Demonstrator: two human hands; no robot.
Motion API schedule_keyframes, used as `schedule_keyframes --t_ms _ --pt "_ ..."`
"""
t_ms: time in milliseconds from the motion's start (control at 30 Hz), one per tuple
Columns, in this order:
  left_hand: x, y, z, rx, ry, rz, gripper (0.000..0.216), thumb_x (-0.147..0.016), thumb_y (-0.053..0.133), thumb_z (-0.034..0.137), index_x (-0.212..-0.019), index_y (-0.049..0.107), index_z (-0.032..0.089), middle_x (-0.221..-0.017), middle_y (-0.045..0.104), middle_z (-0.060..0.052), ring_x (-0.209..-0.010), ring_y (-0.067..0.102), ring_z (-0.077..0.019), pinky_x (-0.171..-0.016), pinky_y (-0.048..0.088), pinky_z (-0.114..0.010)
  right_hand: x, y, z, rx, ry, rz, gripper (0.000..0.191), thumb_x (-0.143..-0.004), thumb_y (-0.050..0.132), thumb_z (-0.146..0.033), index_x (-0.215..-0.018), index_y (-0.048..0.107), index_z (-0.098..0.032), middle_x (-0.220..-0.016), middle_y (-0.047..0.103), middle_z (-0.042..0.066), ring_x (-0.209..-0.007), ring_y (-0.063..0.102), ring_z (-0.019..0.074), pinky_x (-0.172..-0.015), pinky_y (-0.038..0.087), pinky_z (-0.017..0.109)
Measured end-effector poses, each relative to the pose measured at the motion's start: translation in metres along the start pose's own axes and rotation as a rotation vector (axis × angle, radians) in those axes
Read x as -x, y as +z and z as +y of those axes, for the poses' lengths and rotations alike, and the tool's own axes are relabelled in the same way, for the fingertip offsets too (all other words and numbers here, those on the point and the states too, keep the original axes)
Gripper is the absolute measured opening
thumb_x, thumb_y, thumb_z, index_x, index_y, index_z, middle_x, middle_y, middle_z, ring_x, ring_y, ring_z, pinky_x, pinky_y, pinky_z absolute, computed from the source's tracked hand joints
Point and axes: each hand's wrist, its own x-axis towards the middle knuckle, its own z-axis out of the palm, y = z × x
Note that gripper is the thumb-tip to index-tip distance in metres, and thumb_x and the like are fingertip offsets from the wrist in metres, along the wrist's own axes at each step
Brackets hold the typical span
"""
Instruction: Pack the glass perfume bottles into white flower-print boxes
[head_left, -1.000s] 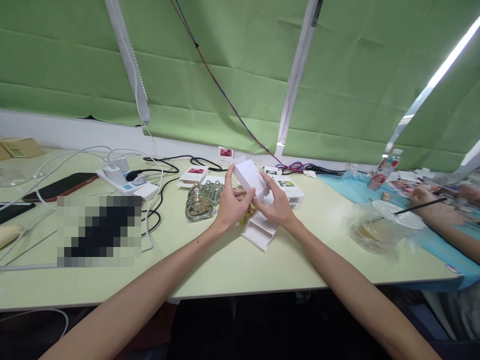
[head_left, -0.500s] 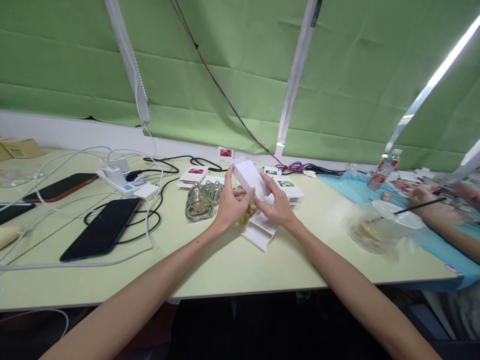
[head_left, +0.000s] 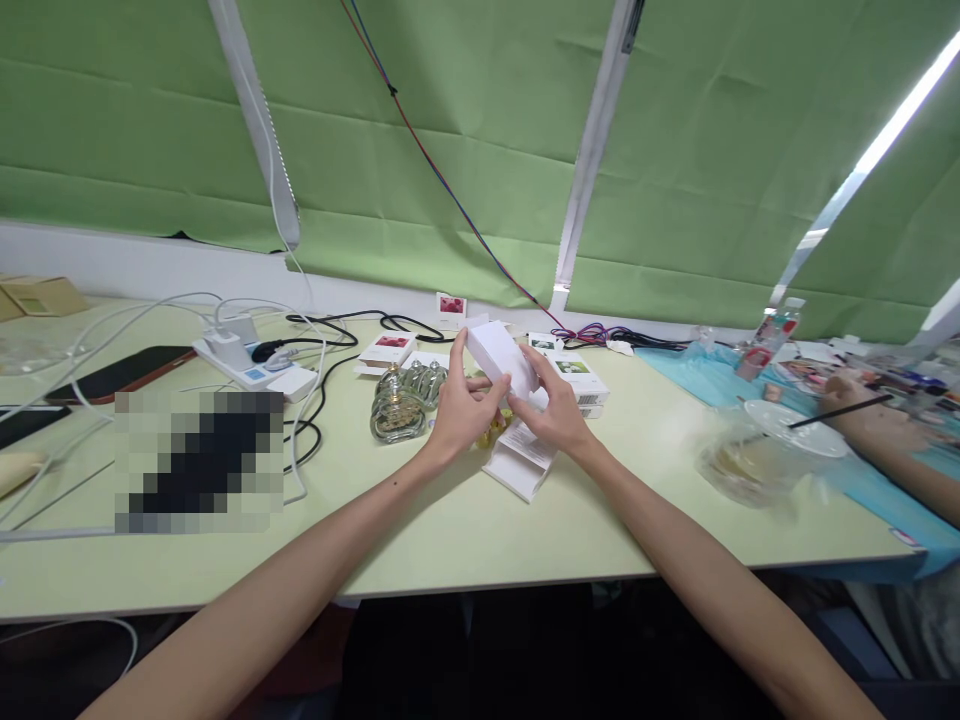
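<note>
Between my two hands, above the table, I hold a small white box (head_left: pixel 496 352), tilted. The fingers of my left hand (head_left: pixel 466 408) are closed on its left side. My right hand (head_left: pixel 556 408) grips its lower right side. Below my hands an opened white carton (head_left: pixel 521 462) lies on the table, with something yellow and glassy (head_left: pixel 495 428) beside it, partly hidden. To the left of my left hand stand several clear glass bottles (head_left: pixel 397 412). White boxes with a green picture (head_left: pixel 574 370) lie behind my right hand.
White boxes with a red picture (head_left: pixel 390 348) lie behind the bottles. A power strip (head_left: pixel 255 368) with tangled cables stands at left, near a pixelated dark patch. On the right are a lidded plastic cup with a straw (head_left: pixel 787 428), a blue cloth (head_left: pixel 675 375) and another person's arm (head_left: pixel 892 440).
My hands and the white box hold almost the same pose. At far right, the other person's farther hand has left the edge of view. The dark phone at left is now pixelated.
</note>
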Motion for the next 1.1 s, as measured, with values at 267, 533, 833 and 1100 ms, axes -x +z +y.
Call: schedule_keyframes --t_ms 267,533,833,1100 --pt "-0.0011 -0.0003 -0.0007 -0.003 -0.003 0.005 0.109 -0.081 0.073 0.038 -0.161 0.001 0.024 -0.086 0.076 -0.005 -0.051 0.066 -0.0123 -0.050 0.052 -0.021 0.0002 -0.0005 0.0002 0.007 0.014 -0.006 0.069 -0.084 0.062 -0.032 -0.149 0.043 -0.022 -0.151 0.051 0.011 -0.134 0.053 0.0293 -0.099 0.052 0.041" --pt "-0.0011 -0.0001 0.0007 -0.024 -0.007 0.013 0.106 -0.082 0.072 0.039 -0.161 0.003 0.025 -0.087 0.077 -0.006 -0.047 0.064 -0.0123 -0.048 0.052 -0.022 0.0008 0.0006 0.0015 -0.006 0.011 0.002 0.069 -0.084 0.062 -0.031 -0.149 0.043 -0.021 -0.151 0.051 0.011 -0.132 0.054 0.0290 -0.099 0.052 0.041" --pt "-0.0014 -0.0005 -0.0007 -0.025 -0.005 0.018 0.108 -0.080 0.074 0.041 -0.161 0.004 0.025 -0.083 0.076 -0.004 -0.046 0.064 -0.0134 -0.049 0.054 -0.024 0.0013 0.0003 0.0006 -0.033 0.022 -0.001 0.068 -0.084 0.062 -0.032 -0.149 0.043 -0.023 -0.152 0.049 0.011 -0.133 0.054 0.0284 -0.103 0.051 0.043" --pt "-0.0017 -0.0007 0.0011 -0.031 -0.004 0.027 0.102 -0.082 0.072 0.042 -0.159 0.008 0.026 -0.085 0.075 -0.005 -0.045 0.063 -0.0128 -0.048 0.053 -0.024 0.0015 0.0016 0.0035 -0.050 0.027 -0.007 0.068 -0.086 0.062 -0.034 -0.150 0.042 -0.023 -0.153 0.048 0.011 -0.133 0.054 0.0276 -0.103 0.051 0.042"
